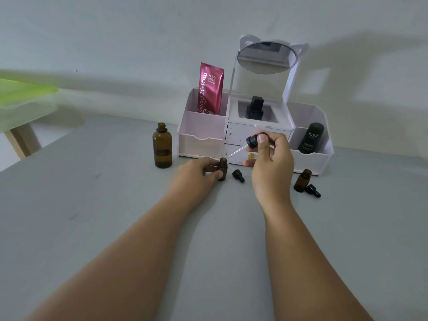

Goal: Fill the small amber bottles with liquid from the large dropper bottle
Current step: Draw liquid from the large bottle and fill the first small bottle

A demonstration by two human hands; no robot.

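Half-hidden: small amber bottle (pixel 222 167), behind left hand (pixel 196 170).

- Left hand (pixel 199 170): forearm extended, fingers and thumb curled round the small bottle (pixel 222 169).
- Right hand (pixel 269 156): raised right of the small bottle, thumb and fingers pinching the dropper (pixel 252 141).

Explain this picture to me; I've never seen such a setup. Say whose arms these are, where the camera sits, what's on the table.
No machine here: these are a person's two bare arms, filmed by one wide-angle camera worn on the head. The left hand grips a small amber bottle standing on the grey table. The right hand pinches a dropper, its glass tip at that bottle's mouth. The large amber bottle stands open to the left. Two loose caps and a second small bottle sit there too, before a white organiser with a mirror.
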